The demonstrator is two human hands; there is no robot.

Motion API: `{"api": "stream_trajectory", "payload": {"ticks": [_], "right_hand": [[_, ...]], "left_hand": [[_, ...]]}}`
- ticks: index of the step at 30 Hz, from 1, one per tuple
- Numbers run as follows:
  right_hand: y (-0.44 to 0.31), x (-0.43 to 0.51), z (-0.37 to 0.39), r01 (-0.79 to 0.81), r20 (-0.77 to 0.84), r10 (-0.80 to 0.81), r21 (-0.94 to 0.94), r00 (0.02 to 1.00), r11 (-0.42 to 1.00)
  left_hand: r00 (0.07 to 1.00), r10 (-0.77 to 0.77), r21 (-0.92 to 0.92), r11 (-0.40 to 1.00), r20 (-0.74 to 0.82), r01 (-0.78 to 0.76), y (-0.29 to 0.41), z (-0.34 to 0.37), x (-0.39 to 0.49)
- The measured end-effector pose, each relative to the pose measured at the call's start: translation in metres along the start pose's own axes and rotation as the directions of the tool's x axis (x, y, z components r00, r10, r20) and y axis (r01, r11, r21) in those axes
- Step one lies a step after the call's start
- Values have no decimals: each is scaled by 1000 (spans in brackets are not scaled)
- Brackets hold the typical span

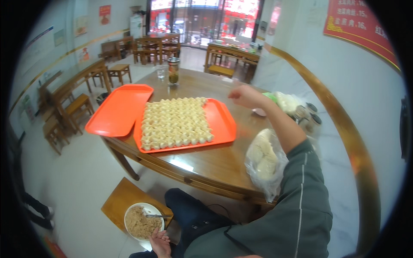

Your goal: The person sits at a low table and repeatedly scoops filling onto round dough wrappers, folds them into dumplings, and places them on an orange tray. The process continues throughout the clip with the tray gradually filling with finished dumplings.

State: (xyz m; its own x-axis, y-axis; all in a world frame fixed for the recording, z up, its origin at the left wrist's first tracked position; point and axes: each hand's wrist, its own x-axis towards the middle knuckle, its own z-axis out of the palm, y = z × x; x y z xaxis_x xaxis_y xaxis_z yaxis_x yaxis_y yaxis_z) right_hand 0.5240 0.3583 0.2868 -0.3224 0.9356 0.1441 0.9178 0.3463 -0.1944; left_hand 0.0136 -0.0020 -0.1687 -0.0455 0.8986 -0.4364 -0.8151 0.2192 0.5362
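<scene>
My left hand (pixel 160 242) rests palm up beside a white bowl (pixel 128 223) of minced filling (pixel 142 222). Its fingers are loosely bent and a little apart, with nothing seen in them. A metal-looking utensil (pixel 158 215) lies in the filling. Over the far right of the table, my right hand (pixel 246 96) hangs with bent fingers, blurred; whether it holds anything is not clear. Left of it, folded wontons (pixel 176 124) stand in close rows on an orange tray (pixel 222 121). Below my right forearm lies a clear plastic bag (pixel 272 190) of pale dough wrappers (pixel 266 158).
An orange tray (pixel 117 113) juts past the left edge of the wooden table (pixel 206 167). A lidded jar (pixel 173 71) and a glass (pixel 160 72) stand at the back. Condiment jars (pixel 311 121) line the wall side. The bowl sits on a wooden stool (pixel 124 193). A person's legs (pixel 37 206) show at left.
</scene>
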Motion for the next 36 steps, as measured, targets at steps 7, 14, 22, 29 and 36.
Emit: {"api": "stream_trajectory", "payload": {"ticks": [7, 14, 22, 29, 36], "right_hand": [[-31, -201, 5, -207, 107, 210, -40, 972, 978], [-5, -262, 72, -368, -127, 405, 242, 905, 898], [93, -253, 104, -504, -221, 667, 500, 712, 704], [2, -208, 61, 135, -100, 505, 990, 857, -33], [-232, -152, 155, -163, 159, -76, 986, 984, -47]], "left_hand": [[998, 12, -116, 993, 63, -5, 2, 5, 10], [985, 21, -133, 991, 172, 2, 8, 13, -2], [971, 93, -110, 991, 219, -70, 10, 10, -8], [965, 86, -107, 992, 247, -62, 15, 23, -15], [989, 115, -111, 988, 91, -105, 21, 82, -23]]}}
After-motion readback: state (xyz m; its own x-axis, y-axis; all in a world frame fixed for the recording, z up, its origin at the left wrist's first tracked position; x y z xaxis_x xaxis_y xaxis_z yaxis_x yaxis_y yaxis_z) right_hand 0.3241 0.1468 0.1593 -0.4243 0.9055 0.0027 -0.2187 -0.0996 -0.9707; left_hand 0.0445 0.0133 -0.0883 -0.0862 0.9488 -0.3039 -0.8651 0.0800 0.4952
